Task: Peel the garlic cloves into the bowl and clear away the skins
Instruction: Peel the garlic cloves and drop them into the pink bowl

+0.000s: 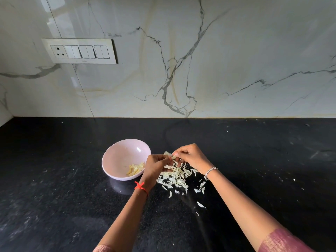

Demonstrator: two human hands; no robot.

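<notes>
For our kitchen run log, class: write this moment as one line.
hands: left and right peeling garlic clove | bowl: peeled cloves inside | skins: piled on counter

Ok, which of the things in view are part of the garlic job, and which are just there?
Part of the job:
bowl
peeled cloves in the bowl
skin pile on the counter
clove pinched between left hand and right hand

Just there:
switch panel on the wall
red thread on the left wrist
bracelet on the right wrist
</notes>
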